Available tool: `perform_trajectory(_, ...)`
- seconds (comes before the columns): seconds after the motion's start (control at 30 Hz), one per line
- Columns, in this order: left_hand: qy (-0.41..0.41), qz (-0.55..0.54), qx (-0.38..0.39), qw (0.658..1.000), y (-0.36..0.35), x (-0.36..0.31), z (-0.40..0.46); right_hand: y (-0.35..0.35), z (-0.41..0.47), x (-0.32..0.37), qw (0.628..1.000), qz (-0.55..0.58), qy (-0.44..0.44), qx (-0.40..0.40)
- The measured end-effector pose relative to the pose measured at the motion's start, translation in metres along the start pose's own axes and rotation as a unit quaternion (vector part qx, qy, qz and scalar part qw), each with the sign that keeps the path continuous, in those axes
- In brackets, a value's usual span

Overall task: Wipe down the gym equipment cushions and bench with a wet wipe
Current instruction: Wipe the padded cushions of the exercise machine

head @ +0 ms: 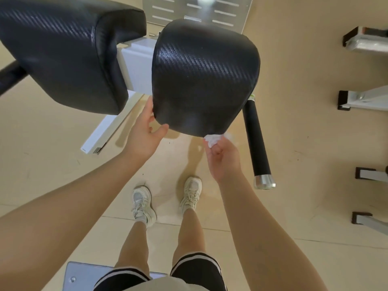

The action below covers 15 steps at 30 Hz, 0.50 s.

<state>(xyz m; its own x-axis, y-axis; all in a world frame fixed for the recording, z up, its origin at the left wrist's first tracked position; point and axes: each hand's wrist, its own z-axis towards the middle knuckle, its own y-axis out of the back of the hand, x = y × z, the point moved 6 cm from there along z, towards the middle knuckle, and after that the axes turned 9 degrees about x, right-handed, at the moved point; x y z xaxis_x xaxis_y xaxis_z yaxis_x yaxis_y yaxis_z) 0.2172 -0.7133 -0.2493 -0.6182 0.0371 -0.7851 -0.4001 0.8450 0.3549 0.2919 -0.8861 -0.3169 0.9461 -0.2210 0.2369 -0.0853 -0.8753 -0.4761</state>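
Observation:
Two black textured cushions fill the upper view: a large one (63,51) at the left and a rounded one (204,78) in the middle. My left hand (144,133) cups the near left corner of the rounded cushion, thumb on its lower edge and fingers reaching under its side. My right hand (222,156) pinches a crumpled white wet wipe (212,139) and holds it against the near bottom edge of that cushion.
A black handle bar with a silver end cap (257,143) juts toward me at the right. White frame parts (134,64) sit between the cushions. Metal feet of other equipment (361,101) line the right edge. A grey plate (84,276) lies behind my legs.

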Motion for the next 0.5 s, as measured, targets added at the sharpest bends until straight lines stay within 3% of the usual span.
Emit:
perform_trajectory(0.07, -0.006, -0.005, 0.009, 1.000, 0.003, 0.002, 0.000, 0.007, -0.010, 0.006, 0.999, 0.016, 0.023, -0.036)
perform_trajectory(0.17, -0.006, -0.017, 0.039, 0.999, 0.007, 0.005, -0.001, 0.012, -0.012, 0.005, 0.994, -0.072, 0.020, -0.080)
perform_trajectory(0.4, -0.001, -0.014, 0.100, 0.995, 0.016, 0.008, 0.000, -0.003, -0.013, -0.004, 0.991, 0.067, 0.031, -0.112)
perform_trajectory(0.5, -0.001, -0.005, 0.107, 0.994, 0.018, 0.012, 0.001, -0.009, -0.005, -0.016, 0.992, 0.045, 0.008, -0.116)
